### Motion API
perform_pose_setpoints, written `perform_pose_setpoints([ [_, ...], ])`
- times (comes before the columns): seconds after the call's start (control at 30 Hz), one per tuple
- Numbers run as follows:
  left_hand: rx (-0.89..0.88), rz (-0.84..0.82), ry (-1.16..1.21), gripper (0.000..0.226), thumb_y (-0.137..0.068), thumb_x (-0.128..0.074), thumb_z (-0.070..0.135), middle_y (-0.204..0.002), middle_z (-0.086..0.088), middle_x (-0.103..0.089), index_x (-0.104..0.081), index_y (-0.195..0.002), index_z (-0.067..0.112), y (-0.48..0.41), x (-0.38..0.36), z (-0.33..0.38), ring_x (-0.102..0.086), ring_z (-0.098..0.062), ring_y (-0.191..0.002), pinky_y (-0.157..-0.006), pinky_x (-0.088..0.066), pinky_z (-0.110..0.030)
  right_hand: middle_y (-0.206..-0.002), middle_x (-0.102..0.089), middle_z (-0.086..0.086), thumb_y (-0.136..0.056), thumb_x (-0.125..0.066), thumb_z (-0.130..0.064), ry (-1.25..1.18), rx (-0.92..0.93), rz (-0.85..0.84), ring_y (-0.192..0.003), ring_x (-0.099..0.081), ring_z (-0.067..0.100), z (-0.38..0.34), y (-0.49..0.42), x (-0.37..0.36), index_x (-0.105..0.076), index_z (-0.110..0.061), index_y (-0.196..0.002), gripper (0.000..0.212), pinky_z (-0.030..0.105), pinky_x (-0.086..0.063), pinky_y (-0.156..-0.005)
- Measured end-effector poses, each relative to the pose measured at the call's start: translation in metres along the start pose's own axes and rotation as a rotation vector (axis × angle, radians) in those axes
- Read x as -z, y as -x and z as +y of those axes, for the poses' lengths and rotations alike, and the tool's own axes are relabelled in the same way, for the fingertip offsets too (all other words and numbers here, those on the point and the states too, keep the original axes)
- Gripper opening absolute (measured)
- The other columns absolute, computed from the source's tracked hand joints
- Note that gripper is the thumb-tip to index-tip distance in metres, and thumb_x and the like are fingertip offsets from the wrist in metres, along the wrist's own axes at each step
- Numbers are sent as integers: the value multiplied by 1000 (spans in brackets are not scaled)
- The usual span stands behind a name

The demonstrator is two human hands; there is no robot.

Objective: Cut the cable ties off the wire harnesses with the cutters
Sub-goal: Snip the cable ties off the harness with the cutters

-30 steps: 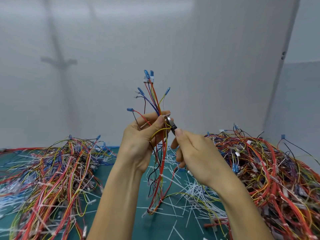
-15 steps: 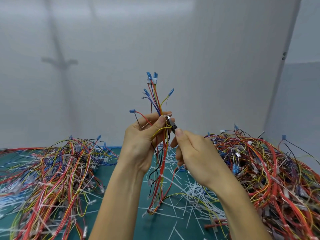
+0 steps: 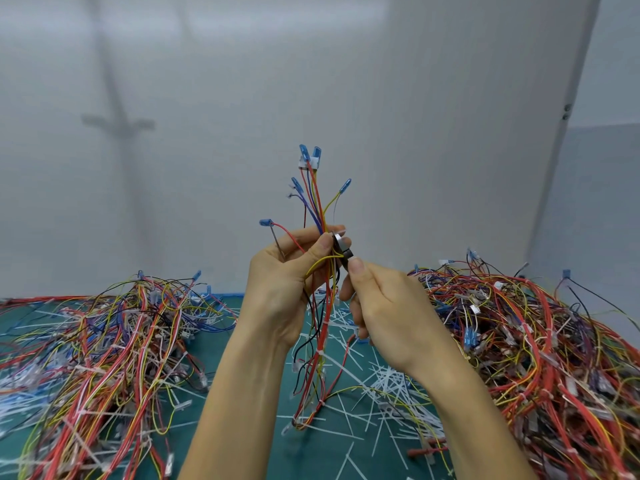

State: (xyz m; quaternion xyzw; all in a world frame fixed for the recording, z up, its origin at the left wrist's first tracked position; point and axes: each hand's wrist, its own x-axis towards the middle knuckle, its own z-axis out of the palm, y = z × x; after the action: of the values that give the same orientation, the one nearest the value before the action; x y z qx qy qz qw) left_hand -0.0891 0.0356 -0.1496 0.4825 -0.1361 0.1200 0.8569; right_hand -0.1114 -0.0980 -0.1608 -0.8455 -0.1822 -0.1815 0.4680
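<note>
My left hand grips a wire harness upright above the green mat, its blue terminals fanned at the top and its red, yellow and black wires hanging down to the mat. White cable ties still band the hanging part. My right hand holds the cutters, whose metal jaws sit against the harness right beside my left thumb. The cutter handles are hidden in my palm.
A big heap of harnesses covers the left of the green mat, and another heap fills the right. Cut white tie pieces litter the mat between them. A pale wall stands close behind.
Both hands and the harness have risen very slightly and shifted a little right. The cutter jaws have stayed at the same spot on the harness.
</note>
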Motion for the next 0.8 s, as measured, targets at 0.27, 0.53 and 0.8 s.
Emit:
perform_pose_setpoints([
  [0.27, -13, -4, -45, 28, -71, -69, 13, -94, -12, -76, -71, -96, 0, 0, 1, -2, -74, -18, -81, -69, -58, -23, -56, -52, -4, -104, -30, -45, -34, -5, 8, -57, -52, 18, 4, -1, -5, -57, -19, -67, 52, 47, -52, -67],
  [0.53, 0, 75, -206, 28, -72, -72, 32, -105, 3, -76, -76, -93, 15, 0, 9, 6, -66, -7, -83, -66, -54, -20, -61, -66, 0, -95, -38, -60, -270, -143, 75, -50, -60, 13, 10, -6, -4, -67, -19, -83, 51, 36, -47, -56],
  [0.8, 150, -103, -97, 31, -90, -59, 29, -121, 3, -70, -74, -111, 13, 3, 6, 15, -60, -11, -91, -69, -57, -25, -68, -73, -5, -85, -75, -31, -478, -151, 49, -48, -55, 11, 8, -4, -6, -73, -17, -83, 14, 28, -50, -51],
])
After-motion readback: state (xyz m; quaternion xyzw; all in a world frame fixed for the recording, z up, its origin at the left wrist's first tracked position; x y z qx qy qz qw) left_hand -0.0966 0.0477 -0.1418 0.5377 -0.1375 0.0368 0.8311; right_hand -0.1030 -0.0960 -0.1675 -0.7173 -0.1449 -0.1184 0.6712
